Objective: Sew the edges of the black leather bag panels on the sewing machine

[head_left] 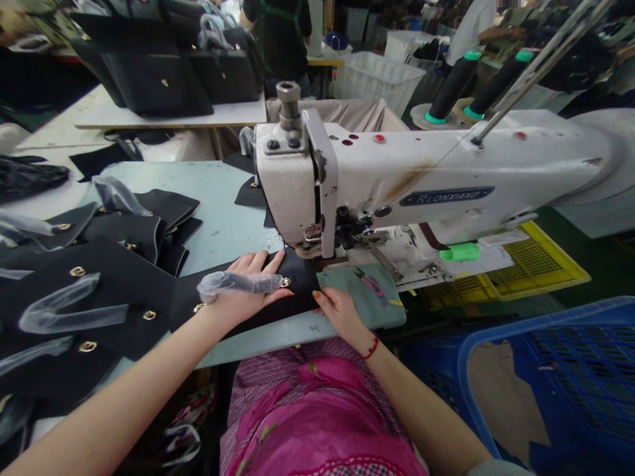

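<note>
A black leather-like panel [297, 301] lies under the head of the sewing machine [297, 192]. It carries a gold fitting [286, 282] with a strap wrapped in clear plastic [238, 284]. My left hand [248, 291] rests flat on the panel, fingers stretched toward the machine, with the wrapped strap lying across its back. At the panel's right edge, my right hand [341, 314] pinches the border between thumb and fingers. The needle area is hidden behind the machine head. A pink-handled thread snipper [370, 283] lies on the bed right of my right hand.
More black panels [124, 231] with gold fittings and wrapped straps are piled on the left. Black bags [149, 73] stand on a board behind. Thread cones [454, 86] rise behind the machine. A blue basket [466, 370] and yellow crate [555, 264] are at right. People work beyond.
</note>
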Motion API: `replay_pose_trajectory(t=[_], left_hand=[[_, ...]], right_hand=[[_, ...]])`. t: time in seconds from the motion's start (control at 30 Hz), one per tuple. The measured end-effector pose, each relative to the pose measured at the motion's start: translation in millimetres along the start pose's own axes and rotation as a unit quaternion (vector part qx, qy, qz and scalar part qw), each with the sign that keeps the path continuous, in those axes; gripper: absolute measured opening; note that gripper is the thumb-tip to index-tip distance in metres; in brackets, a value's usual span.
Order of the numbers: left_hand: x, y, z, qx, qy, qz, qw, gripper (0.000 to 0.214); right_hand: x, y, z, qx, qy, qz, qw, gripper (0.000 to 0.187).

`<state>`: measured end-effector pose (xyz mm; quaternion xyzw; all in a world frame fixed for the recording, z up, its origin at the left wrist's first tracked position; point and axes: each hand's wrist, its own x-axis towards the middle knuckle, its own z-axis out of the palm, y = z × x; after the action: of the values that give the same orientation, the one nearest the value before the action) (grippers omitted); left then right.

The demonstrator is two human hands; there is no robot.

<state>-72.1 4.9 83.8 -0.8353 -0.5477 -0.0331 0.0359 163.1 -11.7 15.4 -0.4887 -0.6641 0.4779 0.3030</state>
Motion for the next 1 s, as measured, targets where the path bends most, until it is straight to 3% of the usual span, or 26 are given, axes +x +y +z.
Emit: replay_pose_trajectory(t=[0.23, 0.57, 0.83, 1.0], left_hand=[[0.8, -1.1, -3.7, 0.028, -0.015, 0.001, 0.999, 0.076], [17.4, -16.9, -7.6, 0.042, -0.081, 0.000, 0.996, 0.075], [35.8, -39.6, -2.2, 0.008, -0.108, 0.062, 0.992, 0.072], [47.4, -52.0, -1.4, -0.048, -0.147, 0.069, 0.986, 0.068]], right_hand=[[-10.6, 11.7, 7.2, 0.068, -0.018, 0.035, 0.997, 0.039], [0.0, -8.3, 5.7, 0.118, 0.007, 0.037, 0.992, 0.043], [14.8, -15.2, 5.0, 0.167, -0.002, 0.043, 0.985, 0.048], [23.4, -18.3, 5.2, 0.193, -0.007, 0.060, 0.979, 0.049]])
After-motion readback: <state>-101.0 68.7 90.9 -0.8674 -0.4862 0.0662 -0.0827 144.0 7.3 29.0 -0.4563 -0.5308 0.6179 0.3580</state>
